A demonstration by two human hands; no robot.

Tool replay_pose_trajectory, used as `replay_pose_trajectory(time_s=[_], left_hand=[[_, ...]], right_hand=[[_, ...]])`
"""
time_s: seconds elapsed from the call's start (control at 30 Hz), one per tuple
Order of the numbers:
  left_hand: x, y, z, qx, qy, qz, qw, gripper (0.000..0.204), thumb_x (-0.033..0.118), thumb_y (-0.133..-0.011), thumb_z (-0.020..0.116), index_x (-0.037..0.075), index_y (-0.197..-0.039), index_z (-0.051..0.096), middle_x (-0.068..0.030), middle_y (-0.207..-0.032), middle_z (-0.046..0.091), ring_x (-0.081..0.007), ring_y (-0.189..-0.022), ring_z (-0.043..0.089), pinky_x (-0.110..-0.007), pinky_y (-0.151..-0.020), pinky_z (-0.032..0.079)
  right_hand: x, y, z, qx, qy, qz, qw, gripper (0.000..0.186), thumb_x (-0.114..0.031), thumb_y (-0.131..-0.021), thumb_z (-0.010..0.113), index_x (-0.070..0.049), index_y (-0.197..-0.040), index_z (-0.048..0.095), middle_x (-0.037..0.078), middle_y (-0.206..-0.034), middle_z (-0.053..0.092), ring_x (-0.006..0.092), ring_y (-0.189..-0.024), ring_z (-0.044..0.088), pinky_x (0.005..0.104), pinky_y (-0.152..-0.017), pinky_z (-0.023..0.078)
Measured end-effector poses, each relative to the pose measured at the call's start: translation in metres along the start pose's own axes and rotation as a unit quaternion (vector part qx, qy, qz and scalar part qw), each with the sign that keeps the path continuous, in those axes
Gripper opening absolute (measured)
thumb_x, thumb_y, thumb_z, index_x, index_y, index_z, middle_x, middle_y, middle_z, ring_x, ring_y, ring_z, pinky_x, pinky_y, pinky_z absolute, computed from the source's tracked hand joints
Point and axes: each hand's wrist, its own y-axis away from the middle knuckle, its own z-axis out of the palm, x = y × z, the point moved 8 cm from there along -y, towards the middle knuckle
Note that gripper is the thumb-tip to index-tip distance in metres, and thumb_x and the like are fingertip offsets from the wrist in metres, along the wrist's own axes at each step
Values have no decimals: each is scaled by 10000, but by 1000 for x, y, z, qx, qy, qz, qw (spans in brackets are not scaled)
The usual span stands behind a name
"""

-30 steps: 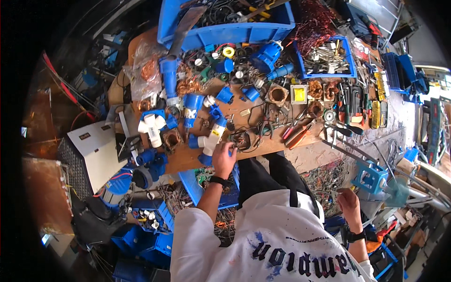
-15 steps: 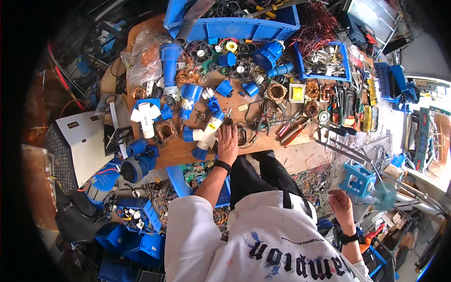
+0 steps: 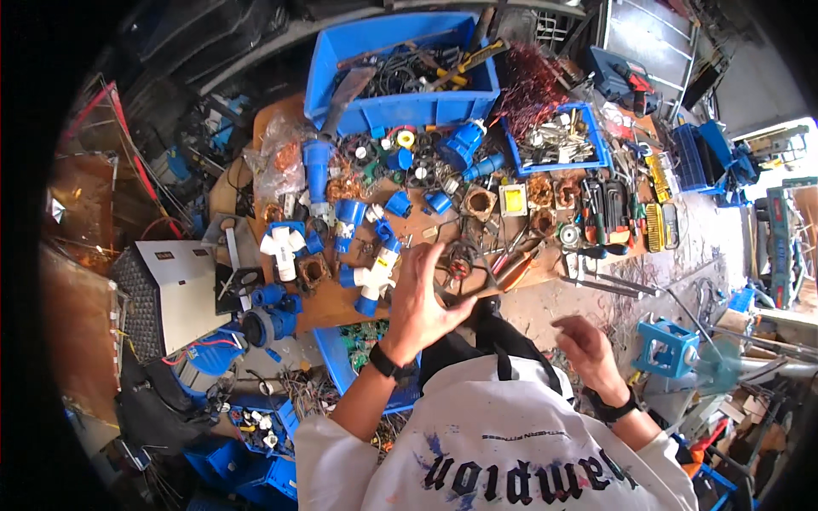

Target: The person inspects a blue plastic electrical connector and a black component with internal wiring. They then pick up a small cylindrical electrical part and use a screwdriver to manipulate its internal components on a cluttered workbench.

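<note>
My left hand is raised over the bench's front edge, thumb and fingers bent around a dark, square-framed motor stator. Reddish parts show through its middle; I cannot tell whether they belong to it or lie behind. Left of this hand lies a white and blue branching plug adapter on the wooden bench. My right hand hangs in the air to the right of my legs, fingers loosely bent and apart, with nothing visible in it.
A large blue bin of cables stands at the back, beside a blue tray of metal pieces. Pliers and screwdrivers lie to the right. A blue crate of circuit boards sits below the bench edge. A pale blue stool stands at right.
My left hand has come up off the bench, with the dark stator between thumb and fingers. My right hand has moved up and slightly left. My view has shifted.
</note>
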Motion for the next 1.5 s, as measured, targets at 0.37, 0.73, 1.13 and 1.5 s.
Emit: replay_pose_trajectory(time_s=[0.37, 0.73, 1.13, 1.5], left_hand=[[238, -23, -23, 68, -91, 144, 983, 961, 223, -595, 901, 53, -1405, 412, -194, -1262, 462, -359, -1158, 490, -440, -926, 465], [265, -18, 29, 87, 368, -29, 925, 471, -51, -899, 589, -44, -1325, 389, -165, -1216, 591, -205, -1056, 649, -294, -894, 511], [292, -15, 42, 112, 312, -29, 943, 381, -24, -887, 635, -36, -1236, 481, -107, -1115, 640, -133, -956, 663, -184, -709, 495], [316, -4, 49, 118, 295, 19, 948, 383, -29, -848, 675, -35, -1191, 505, -85, -1141, 588, -76, -927, 560, -216, -781, 460]], right_hand=[[-128, 7, -36, -166, -309, -261, 899, 376, -254, -1029, 476, -9, -1313, 453, 113, -1154, 629, 176, -1037, 613, 312, -868, 507], [-126, 32, -90, -212, -400, -270, 850, 391, -250, -1028, 476, 10, -1320, 465, 113, -1116, 644, 171, -1034, 625, 304, -780, 554], [-127, 51, -119, -199, -379, -308, 850, 385, -259, -1035, 456, 8, -1312, 450, 117, -1117, 642, 168, -1031, 622, 297, -767, 559], [-120, 64, -135, -193, -355, -323, 856, 382, -264, -1039, 449, 10, -1305, 450, 94, -1084, 631, 144, -995, 605, 288, -825, 515]])
